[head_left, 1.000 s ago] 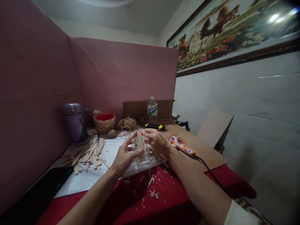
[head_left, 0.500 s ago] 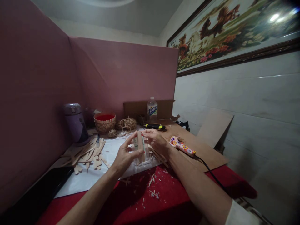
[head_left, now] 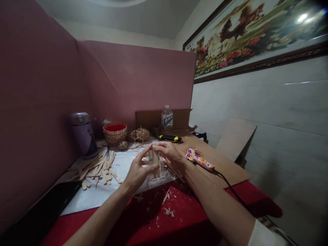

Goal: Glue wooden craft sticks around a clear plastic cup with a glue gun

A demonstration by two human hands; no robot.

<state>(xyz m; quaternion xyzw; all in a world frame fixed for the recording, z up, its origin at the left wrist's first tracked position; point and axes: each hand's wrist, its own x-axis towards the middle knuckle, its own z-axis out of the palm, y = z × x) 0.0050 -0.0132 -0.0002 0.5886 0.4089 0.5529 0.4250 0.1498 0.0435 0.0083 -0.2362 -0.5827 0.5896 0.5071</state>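
Clear plastic container (head_left: 161,168), with 1 flat wooden stick (head_left: 155,158) lying lengthwise against its near side, is between 2 bare hands, at the front edge of a white sheet (head_left: 125,166). The left hand (head_left: 136,171) holds it, thumb across the stick, fingers at the top. The right hand (head_left: 169,154) has its fingers drawn narrow at the stick's upper end; whether they grip stick or container, I cannot tell. To the left lie loose wooden sticks (head_left: 98,168); to the right, a flower-patterned glue gun (head_left: 199,160) on cardboard (head_left: 222,172). Twine (head_left: 137,136) lies behind.
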